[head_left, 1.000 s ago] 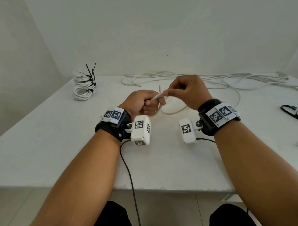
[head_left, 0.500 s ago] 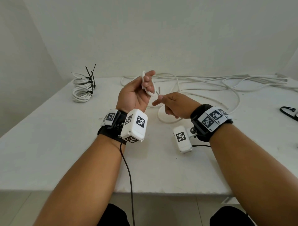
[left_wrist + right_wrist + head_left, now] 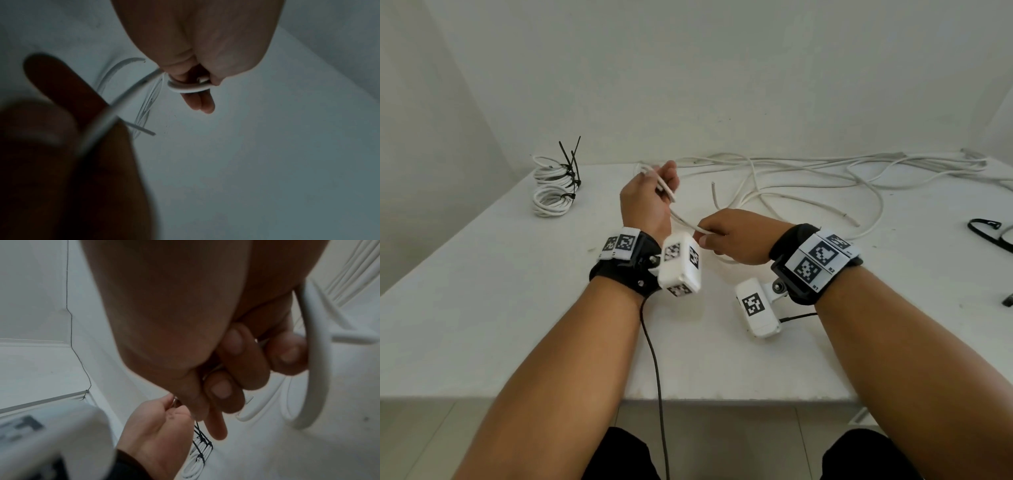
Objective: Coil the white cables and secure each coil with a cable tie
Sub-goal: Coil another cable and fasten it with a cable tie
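Winding a white cable round the left hand

The left hand (image 3: 650, 195) is raised, palm toward the person, fingers curled to keep the first loop of cable (image 3: 667, 192) in place as a former. The right hand (image 3: 732, 240) pinches the same cable lower down, feeding slack from the loose cables (image 3: 825, 178) on the desk (image 3: 482, 291); two tied coils (image 3: 553, 192) sit far left, out of the way.

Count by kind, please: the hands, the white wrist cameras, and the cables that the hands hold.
Hands: 2 (left hand, right hand)
Wrist cameras: 2 (left wrist camera, right wrist camera)
Held cables: 1 (white cable)
Total: 5
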`<state>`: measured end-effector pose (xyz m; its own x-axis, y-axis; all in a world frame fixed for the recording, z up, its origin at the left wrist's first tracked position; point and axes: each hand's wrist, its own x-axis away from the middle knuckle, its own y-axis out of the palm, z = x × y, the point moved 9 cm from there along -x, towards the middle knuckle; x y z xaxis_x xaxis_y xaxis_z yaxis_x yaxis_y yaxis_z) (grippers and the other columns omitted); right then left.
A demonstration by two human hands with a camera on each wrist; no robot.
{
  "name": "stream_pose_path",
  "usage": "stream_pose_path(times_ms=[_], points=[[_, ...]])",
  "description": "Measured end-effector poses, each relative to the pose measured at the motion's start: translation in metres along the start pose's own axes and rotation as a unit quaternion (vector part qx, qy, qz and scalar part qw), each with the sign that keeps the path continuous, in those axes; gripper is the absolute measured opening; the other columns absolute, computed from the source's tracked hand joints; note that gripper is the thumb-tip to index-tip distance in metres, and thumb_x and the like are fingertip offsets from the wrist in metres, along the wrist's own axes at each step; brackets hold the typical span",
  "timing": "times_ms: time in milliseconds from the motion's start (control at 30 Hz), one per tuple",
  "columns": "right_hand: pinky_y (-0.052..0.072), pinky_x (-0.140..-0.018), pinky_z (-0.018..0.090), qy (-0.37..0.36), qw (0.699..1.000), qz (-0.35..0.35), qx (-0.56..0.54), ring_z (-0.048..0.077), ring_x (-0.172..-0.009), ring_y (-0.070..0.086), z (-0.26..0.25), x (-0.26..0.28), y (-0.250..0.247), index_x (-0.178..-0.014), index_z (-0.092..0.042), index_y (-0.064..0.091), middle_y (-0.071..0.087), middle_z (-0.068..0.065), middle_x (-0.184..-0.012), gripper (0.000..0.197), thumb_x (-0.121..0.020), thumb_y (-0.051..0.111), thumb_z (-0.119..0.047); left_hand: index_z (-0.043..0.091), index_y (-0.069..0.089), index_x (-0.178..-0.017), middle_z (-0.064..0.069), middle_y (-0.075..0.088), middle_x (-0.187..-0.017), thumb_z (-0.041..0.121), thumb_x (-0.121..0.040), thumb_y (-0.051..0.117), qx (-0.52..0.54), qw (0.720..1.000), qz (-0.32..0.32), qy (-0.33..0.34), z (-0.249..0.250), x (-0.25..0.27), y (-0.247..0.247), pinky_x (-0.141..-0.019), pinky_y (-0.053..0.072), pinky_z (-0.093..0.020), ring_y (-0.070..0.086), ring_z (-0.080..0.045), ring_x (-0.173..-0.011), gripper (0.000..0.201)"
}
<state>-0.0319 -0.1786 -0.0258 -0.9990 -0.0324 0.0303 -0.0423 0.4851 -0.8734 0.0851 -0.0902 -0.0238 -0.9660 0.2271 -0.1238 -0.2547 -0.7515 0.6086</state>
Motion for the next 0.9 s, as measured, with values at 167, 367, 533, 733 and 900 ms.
stream_pose_path(times_ms=[167,367,533,733,900], points=[[0.033,-0.050,0.008,-0.022,0.989,0.146,-0.007,-0.009,-0.050,0.049,0.005,0.011,-0.034,-0.087,-0.023,0.073,0.050,-0.014,-0.058,0.014,-0.095,0.062,-0.027,0.013,0.063,-0.081,0.009,0.068,-0.068,0.009,-0.097,0.040,-0.526,0.811,-0.236,0.099,-0.011,0.030,0.045,-0.061,0.044,-0.015,0.060,0.001,-0.059,0.028],[0.032,-0.047,0.011,-0.005,0.961,0.267,-0.078,-0.001,-0.049,0.047,0.035,0.023,-0.065,-0.063,-0.018,0.066,0.058,-0.011,-0.054,0.026,-0.069,0.086,-0.034,0.001,0.065,-0.079,-0.002,0.053,-0.056,0.006,-0.095,0.035,-0.486,0.800,-0.349,-0.045,-0.035,0.048,0.055,-0.053,0.037,-0.026,0.043,-0.018,-0.053,0.034],[0.025,-0.043,0.012,-0.004,0.958,0.261,-0.116,0.006,-0.041,0.035,0.040,0.025,-0.071,-0.063,-0.012,0.061,0.042,-0.016,-0.040,0.039,-0.067,0.088,-0.040,-0.007,0.064,-0.083,0.004,0.027,-0.046,0.009,-0.096,0.029,-0.354,0.838,-0.391,-0.143,-0.041,0.057,0.056,-0.041,0.022,-0.021,0.019,-0.011,-0.042,0.041],[0.028,-0.044,0.014,0.001,0.969,0.213,-0.126,0.006,-0.044,0.032,0.042,0.021,-0.066,-0.068,-0.010,0.063,0.040,-0.014,-0.045,0.035,-0.081,0.078,-0.039,-0.003,0.059,-0.081,0.011,0.026,-0.043,0.023,-0.106,0.024,-0.270,0.857,-0.398,-0.186,-0.042,0.054,0.051,-0.037,0.018,-0.015,0.020,-0.004,-0.036,0.050],[0.038,-0.055,0.026,-0.004,0.975,0.180,-0.133,0.014,-0.054,0.042,0.045,0.019,-0.064,-0.074,-0.007,0.064,0.051,0.000,-0.059,0.036,-0.086,0.072,-0.040,0.002,0.061,-0.077,0.013,0.027,-0.042,0.024,-0.105,0.020,-0.237,0.863,-0.399,-0.198,-0.039,0.054,0.051,-0.039,0.014,-0.017,0.021,-0.002,-0.035,0.054]])
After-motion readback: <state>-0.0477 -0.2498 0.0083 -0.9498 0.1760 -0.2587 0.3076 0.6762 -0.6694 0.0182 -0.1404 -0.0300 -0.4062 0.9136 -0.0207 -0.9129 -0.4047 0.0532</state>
